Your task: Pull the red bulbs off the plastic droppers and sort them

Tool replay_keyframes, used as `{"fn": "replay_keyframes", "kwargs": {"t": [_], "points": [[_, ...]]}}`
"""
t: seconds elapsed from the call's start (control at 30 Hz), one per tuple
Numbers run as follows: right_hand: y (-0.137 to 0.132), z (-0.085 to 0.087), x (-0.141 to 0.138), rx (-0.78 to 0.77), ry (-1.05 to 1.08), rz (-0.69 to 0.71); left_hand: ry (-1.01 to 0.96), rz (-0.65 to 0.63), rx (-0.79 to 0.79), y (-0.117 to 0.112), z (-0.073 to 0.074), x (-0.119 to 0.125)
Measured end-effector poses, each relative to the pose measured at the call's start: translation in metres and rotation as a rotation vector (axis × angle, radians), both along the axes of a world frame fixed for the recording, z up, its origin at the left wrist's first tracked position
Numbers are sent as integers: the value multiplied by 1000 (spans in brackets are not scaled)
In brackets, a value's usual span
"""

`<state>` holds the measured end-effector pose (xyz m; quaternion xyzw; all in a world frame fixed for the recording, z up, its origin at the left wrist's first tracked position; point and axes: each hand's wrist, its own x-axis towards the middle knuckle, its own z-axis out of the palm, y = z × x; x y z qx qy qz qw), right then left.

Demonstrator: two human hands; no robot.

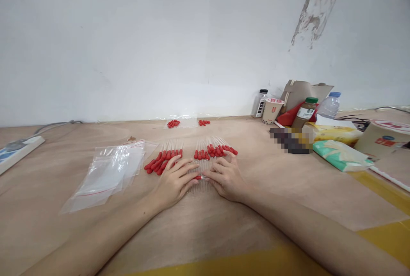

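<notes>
Two rows of clear droppers with red rubber bulbs lie on the wooden table: a left row [162, 160] and a right row [215, 151]. My left hand [174, 180] lies flat below the left row, fingers stretched toward the middle. My right hand [226, 175] lies flat below the right row, fingers pointing left. The fingertips of both hands meet over a few droppers [199, 177] between them, one red bulb showing. Whether either hand grips one I cannot make out. A stack of clear zip bags [107, 171] lies to the left.
Two small bags of red bulbs [174, 123] sit near the wall. At the right stand a drink cup [272, 110], bottles [307, 111], a paper bag [304, 92], tissue packs [341, 155] and a box [382, 139]. A power strip [19, 150] lies far left.
</notes>
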<state>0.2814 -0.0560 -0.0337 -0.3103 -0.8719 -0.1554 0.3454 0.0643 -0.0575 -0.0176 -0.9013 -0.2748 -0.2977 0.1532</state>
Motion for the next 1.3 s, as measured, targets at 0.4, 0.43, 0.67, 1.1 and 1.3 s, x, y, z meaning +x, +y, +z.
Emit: {"fn": "replay_keyframes", "kwargs": {"t": [0.4, 0.43, 0.67, 1.1, 1.3], "points": [[-2, 3, -1, 15, -10, 48, -10, 26, -83, -6, 7, 1], [-2, 3, -1, 13, -15, 43, -7, 26, -78, -6, 7, 1], [-2, 2, 0, 34, -17, 47, 31, 26, -54, -7, 9, 1], [3, 4, 23, -60, 163, -63, -108, 32, -55, -4, 3, -23], [7, 3, 13, -145, 271, -166, -326, 225, -92, 12, 16, -36]]}}
